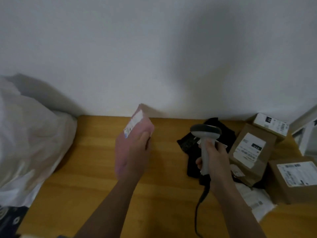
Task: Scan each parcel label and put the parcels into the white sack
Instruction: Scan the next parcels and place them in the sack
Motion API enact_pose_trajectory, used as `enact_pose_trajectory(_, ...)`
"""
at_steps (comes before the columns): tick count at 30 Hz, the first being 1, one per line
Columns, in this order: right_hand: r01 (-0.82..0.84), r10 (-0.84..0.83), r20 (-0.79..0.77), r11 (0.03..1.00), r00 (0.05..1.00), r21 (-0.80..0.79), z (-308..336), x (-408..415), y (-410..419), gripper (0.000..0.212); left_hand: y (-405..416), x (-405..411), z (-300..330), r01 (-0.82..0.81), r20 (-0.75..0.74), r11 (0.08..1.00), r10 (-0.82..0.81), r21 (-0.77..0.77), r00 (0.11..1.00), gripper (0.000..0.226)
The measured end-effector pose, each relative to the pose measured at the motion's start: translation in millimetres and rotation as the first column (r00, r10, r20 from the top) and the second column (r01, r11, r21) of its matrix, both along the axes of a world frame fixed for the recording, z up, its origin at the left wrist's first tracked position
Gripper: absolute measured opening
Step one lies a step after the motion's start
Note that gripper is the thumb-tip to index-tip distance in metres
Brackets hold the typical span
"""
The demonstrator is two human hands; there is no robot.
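Observation:
My left hand [137, 152] grips a pink parcel [135, 127] with a white label, held above the middle of the wooden table [89, 160]; the image is blurred there. My right hand [214, 160] holds a grey barcode scanner [205, 133] by its handle, its cable trailing toward me. The white sack [29, 134] lies bulging at the table's left end. Brown cardboard parcels [250, 148] with white labels sit at the right, beside a black soft parcel [190, 145] under the scanner.
A white wall runs along the table's back edge. A white box [307, 134] stands at the far right. A flat white mailer [255, 201] lies near the front right. Dark patterned fabric [10, 219] shows at the lower left.

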State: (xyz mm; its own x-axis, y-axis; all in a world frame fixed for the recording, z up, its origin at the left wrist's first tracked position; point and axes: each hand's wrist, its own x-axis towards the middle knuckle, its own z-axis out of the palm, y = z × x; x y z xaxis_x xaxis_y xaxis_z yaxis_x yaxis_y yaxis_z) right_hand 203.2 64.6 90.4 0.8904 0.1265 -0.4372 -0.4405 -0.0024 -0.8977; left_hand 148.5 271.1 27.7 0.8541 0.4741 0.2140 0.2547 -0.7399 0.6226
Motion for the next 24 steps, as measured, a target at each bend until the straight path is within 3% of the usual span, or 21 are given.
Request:
enact_pose_trajectory(3, -0.023, 0.023, -0.027, 1.0, 0.999, -0.018, -6.6, -7.0, 9.3, 0.017, -14.6, -31.1, -35.8, 0.139, -0.219, 0.984, -0.161, -0.11, 0.962, 0.013)
enact_pose_trajectory(6, -0.053, 0.052, -0.034, 0.997, 0.998, -0.055, -12.7, -11.8, 12.9, 0.015, -20.8, -54.3, -74.2, 0.06, -0.483, 0.941, -0.224, -0.332, 0.847, 0.018)
enact_pose_trajectory(7, -0.061, 0.058, -0.04, 0.996, 0.998, -0.071, -14.4, -13.2, 13.5, 0.014, -18.9, -58.6, -89.7, 0.063, -0.562, 0.941, -0.251, -0.332, 0.788, 0.015)
enact_pose_trajectory(9, -0.084, 0.079, -0.047, 0.991, 0.996, -0.106, -17.6, -14.7, 15.1, 0.017, -13.0, -64.2, -118.0, 0.083, -0.667, 0.966, -0.231, -0.245, 0.708, 0.038)
enact_pose_trajectory(12, -0.132, 0.126, -0.05, 0.981, 0.991, -0.143, -21.6, -17.2, 18.7, 0.022, -3.8, -68.8, -139.2, 0.043, -0.729, 0.994, -0.103, -0.101, 0.676, 0.049)
enact_pose_trajectory(17, -0.183, 0.171, -0.077, 0.968, 0.982, -0.172, -26.9, -21.4, 23.9, 0.019, 10.9, -91.4, -187.3, 0.036, -0.826, 0.984, -0.168, -0.177, 0.539, 0.081)
enact_pose_trajectory(24, -0.222, 0.205, -0.1, 0.955, 0.974, -0.197, -40.7, -27.9, 33.4, 0.022, 5.9, -102.4, -187.7, 0.079, -0.852, 0.975, -0.22, -0.208, 0.475, 0.074)
